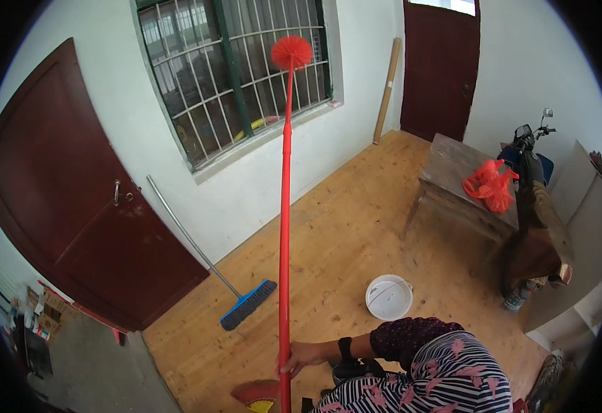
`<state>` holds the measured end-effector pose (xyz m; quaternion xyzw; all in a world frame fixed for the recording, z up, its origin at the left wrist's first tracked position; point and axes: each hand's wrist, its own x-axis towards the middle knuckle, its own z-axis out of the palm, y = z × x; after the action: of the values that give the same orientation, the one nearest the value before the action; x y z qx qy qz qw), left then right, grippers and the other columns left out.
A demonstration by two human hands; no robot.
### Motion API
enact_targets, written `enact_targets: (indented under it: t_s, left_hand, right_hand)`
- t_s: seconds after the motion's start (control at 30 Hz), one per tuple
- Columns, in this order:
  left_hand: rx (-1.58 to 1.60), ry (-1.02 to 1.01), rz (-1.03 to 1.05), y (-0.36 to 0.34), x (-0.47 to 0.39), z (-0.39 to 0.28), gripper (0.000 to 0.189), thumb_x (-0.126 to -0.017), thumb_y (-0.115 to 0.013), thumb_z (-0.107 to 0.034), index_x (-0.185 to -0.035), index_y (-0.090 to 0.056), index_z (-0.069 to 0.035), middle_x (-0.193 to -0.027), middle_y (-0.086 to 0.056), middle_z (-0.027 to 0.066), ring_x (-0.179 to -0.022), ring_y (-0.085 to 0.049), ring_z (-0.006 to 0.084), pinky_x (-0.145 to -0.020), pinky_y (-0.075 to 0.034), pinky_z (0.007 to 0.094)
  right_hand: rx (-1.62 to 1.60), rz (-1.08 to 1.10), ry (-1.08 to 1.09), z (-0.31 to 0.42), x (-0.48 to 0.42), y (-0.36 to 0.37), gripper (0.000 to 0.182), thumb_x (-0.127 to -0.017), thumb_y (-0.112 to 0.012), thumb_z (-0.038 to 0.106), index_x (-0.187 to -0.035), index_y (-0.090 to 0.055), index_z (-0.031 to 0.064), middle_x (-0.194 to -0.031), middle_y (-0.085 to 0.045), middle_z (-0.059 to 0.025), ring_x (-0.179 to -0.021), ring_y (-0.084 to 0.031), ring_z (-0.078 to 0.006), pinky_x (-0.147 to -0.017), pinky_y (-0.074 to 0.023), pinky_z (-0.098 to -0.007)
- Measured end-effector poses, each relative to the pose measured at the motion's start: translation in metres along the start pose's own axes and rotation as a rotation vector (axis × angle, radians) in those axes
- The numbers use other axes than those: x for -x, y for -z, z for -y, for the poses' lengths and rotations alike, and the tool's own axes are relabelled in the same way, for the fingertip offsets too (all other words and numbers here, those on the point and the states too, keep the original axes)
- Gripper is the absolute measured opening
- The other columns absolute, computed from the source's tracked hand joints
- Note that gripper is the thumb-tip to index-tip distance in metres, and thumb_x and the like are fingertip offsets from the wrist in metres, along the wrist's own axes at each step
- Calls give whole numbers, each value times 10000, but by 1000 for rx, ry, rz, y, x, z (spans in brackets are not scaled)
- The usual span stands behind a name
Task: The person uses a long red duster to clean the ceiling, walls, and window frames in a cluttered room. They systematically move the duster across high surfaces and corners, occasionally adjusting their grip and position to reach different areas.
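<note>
My right hand (301, 357) is closed around the lower part of a red telescopic pole (285, 232). The pole stands out in front of me and carries a round, red bristle duster head (291, 52) at its far end. In the picture that head overlaps the barred window (239, 77); whether it touches the bars I cannot tell. A black band (345, 348) circles my right wrist, below a dark patterned sleeve (409, 334). My left hand is out of view. Beside the pole's lower end lies a red and yellow fan-shaped object (257, 395), partly hidden.
A blue push broom (248, 305) leans by a dark red door (63, 196). On the wooden floor (332, 227) stands a white bucket (389, 298). To the right are a wooden table (448, 160) with red plastic bags (492, 186) and a partly covered motorcycle (531, 165). A long tube (387, 93) leans in the corner.
</note>
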<state>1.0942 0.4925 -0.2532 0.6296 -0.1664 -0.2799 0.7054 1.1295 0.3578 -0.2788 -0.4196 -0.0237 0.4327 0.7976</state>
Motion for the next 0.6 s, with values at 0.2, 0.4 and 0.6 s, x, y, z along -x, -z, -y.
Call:
enact_targets:
  t_s: [0.2, 0.4, 0.6]
  left_hand:
    - [-8, 49, 56, -12, -47, -4, 197, -868, -579, -232, -917, -490, -64, -565, -453, 8, -412, -406, 114, -382, -357, 280]
    - [-40, 42, 93, -17, -124, -8, 197, -866, -583, -233, -908, -490, -64, -565, -455, 9, -414, -409, 113, -384, -359, 279]
    - [-61, 20, 170, -21, -216, -26, 198, -864, -586, -234, -899, -490, -64, -565, -456, 10, -415, -413, 113, -385, -362, 279]
  right_hand:
    - [21, -4, 71, 29, 11, 29, 250, -807, -637, 60, -1029, -533, 9, -1010, -624, -128, -920, -619, -212, -776, -538, -343]
    - [207, -4, 195, 135, 7, 65, 247, -809, -643, 112, -1019, -552, 21, -981, -628, -92, -896, -618, -180, -758, -534, -331]
    - [291, -72, 257, 227, 16, 126, 360, -821, -647, 148, -1108, -476, 16, -974, -614, -107, -887, -618, -171, -772, -527, -314]
